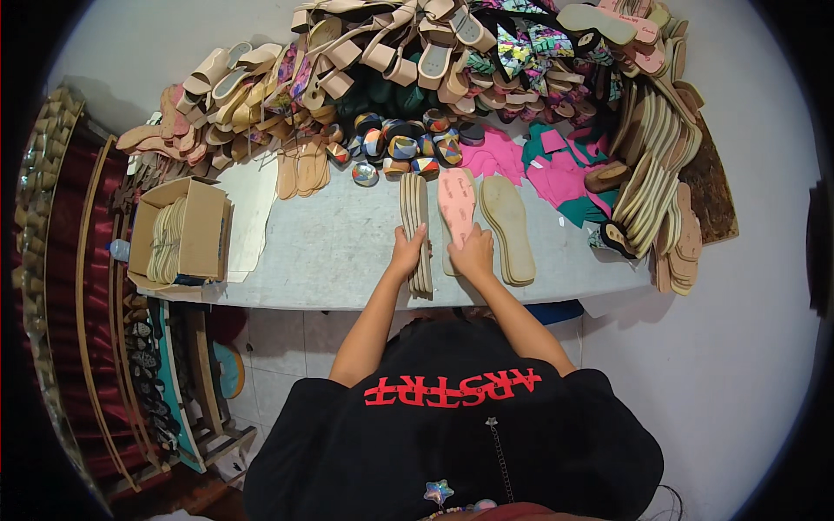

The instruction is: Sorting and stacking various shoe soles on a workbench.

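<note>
My left hand (406, 252) is wrapped round a stack of beige shoe soles (414, 200) that stands on its edge on the table. Just to the right, my right hand (474, 254) grips the narrow end of a pink insole (455, 201) with small dark print on it. The pink insole lies over a pale sole (449, 260), whose edge shows beneath it. Right of that hand, another pile of pale greenish-beige soles (508, 233) rests flat, apart from my fingers. My right palm hides part of the insole's lower end.
Heaped sandals (382, 52) fill the table's far side. Patterned rolled pieces (401, 143) sit before them, with pink fabric pieces (495, 156) to the right. A cardboard box (217, 234) of soles stands left. Stacked soles (651, 165) crowd the right. The table's front edge (347, 307) runs under my forearms.
</note>
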Available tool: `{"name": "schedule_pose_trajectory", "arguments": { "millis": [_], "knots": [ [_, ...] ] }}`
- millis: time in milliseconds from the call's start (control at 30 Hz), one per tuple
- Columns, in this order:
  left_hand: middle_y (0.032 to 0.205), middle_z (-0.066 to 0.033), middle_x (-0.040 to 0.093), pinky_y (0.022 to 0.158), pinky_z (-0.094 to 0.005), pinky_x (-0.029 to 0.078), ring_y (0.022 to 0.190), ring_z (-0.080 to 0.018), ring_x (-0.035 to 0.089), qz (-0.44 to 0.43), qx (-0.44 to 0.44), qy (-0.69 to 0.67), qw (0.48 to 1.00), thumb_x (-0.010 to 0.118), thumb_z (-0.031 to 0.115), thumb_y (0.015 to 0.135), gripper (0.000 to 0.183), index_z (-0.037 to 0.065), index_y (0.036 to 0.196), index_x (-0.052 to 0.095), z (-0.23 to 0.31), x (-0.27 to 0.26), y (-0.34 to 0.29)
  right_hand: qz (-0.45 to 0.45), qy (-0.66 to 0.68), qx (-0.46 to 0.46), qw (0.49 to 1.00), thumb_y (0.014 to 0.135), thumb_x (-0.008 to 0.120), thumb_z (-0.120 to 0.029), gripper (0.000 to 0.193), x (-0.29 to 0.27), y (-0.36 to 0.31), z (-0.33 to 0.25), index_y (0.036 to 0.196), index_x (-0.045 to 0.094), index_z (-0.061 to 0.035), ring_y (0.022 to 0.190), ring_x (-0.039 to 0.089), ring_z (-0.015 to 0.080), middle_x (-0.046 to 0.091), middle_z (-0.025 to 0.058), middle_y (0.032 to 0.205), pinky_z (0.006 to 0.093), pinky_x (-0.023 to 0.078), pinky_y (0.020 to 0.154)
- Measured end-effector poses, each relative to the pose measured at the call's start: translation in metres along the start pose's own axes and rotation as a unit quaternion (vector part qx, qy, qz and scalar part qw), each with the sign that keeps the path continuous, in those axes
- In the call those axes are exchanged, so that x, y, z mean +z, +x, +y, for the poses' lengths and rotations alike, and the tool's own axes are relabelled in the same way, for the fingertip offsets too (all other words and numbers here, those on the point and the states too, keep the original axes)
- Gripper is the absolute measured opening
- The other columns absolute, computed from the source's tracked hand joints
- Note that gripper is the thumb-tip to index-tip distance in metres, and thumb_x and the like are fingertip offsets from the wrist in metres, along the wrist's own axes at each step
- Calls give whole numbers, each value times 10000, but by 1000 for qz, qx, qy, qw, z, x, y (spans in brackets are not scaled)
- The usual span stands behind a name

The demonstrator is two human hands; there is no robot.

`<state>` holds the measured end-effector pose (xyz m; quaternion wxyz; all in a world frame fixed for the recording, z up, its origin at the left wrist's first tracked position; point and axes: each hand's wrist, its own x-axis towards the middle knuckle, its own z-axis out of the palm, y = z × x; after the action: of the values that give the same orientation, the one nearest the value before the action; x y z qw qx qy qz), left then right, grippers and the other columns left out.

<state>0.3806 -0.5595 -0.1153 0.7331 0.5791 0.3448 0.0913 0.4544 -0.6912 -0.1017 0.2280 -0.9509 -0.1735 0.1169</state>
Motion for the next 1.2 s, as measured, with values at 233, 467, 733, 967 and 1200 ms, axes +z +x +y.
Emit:
{"name": "schedule_pose_trajectory", "arguments": {
  "millis": [233,467,733,967,1200],
  "knots": [
    [740,-89,535,536,-279,480,590,-146,538,-17,-2,1,1000,586,379,834,523,5,1061,299,3,4,1,46,443,-80,892,833,390,-17,315,15,30,64,1137,467,-4,870,561,229,584,105,941,336,424,777],
    [740,-87,525,539,-276,475,597,-145,529,-7,0,-22,1000,584,364,839,507,8,1052,294,0,3,-1,74,309,77,945,822,487,-109,431,-47,13,67,1229,357,-53,853,577,342,585,200,931,375,439,787],
    [748,-87,521,532,-275,472,610,-145,528,0,-1,-25,1000,584,347,843,474,20,1037,300,0,7,1,44,77,59,994,639,690,-327,695,-68,-5,77,1194,392,-35,938,529,393,546,244,1013,440,417,777],
    [754,-82,526,537,-275,471,609,-144,529,12,-6,-24,1000,584,344,845,467,14,1038,315,-1,5,0,233,-108,9,966,642,704,-315,656,-42,-20,51,1171,431,-41,1003,417,326,415,176,1102,430,370,809],
    [758,-89,537,567,-278,477,620,-146,541,-4,7,5,1000,577,363,846,454,22,1014,330,-2,0,0,40,-20,-91,995,665,702,-278,639,1,-8,-15,1158,412,8,988,440,351,430,190,1055,428,405,800]
  ]
}}
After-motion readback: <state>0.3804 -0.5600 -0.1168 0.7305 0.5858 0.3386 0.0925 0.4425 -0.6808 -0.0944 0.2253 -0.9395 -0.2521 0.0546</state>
